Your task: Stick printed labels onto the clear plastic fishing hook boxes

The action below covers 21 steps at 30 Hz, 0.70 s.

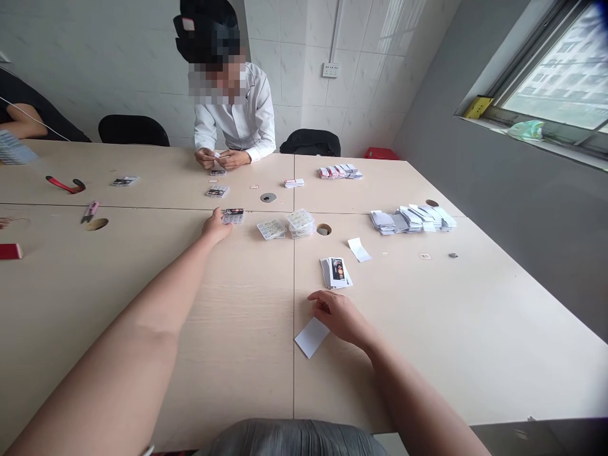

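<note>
My left hand [217,228] reaches far across the table, its fingers closed on the edge of a small clear plastic case [234,216] with a dark printed card in it. My right hand [339,313] is nearer to me, fingers loosely bent and apart, and I see nothing in them. Beneath and beside it lies a blank white card [312,337]. Just beyond that hand sits a stack of cards [336,272] with a dark printed one on top. Clear cases are piled in two groups, a left pile [271,229] and a right pile [301,223].
A person in a white shirt [256,107] sits opposite, both hands on a small item. Rows of white folded papers [412,219] and red-edged packets [340,171] lie to the right. Red-handled tool [65,185] and pink cutter [90,211] lie left. The table has a round hole [323,229].
</note>
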Tool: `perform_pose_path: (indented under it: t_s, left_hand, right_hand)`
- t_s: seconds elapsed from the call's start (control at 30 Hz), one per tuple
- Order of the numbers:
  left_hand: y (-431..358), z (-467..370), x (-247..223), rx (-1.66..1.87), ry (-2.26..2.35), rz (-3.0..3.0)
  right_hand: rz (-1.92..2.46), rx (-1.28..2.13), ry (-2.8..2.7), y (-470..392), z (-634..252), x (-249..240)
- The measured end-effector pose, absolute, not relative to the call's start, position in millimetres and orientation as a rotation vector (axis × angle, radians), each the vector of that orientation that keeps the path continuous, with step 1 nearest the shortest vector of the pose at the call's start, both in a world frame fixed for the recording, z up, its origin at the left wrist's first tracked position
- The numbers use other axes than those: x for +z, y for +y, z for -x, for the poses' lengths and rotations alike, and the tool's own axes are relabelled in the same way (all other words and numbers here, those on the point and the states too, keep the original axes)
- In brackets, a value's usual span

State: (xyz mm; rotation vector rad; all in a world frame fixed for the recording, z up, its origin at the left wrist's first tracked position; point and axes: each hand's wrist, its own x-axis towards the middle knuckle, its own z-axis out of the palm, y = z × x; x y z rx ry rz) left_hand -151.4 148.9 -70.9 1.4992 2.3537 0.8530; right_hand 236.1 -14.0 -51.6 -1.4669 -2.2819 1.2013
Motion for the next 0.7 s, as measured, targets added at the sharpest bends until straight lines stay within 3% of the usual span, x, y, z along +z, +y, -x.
perform_pose_path:
  t_s: [0.27,0.47,0.7]
  left_hand:
    - [135.6,105.5,-77.0,1.185,2.200,-1.774]
    - [122.5,52.7,-93.0,1.124,1.852,-2.042]
    - [131.4,60.6,-85.5,0.987,1.842,-1.981]
  right_hand:
    - [1.475,1.181,-2.299,-15.0,-234.7,-50.8]
    - [1.496,1.156,-2.319,-15.4,-233.7,-48.6]
    - [1.490,1.143,-2.322,-15.3,-234.6,-50.6]
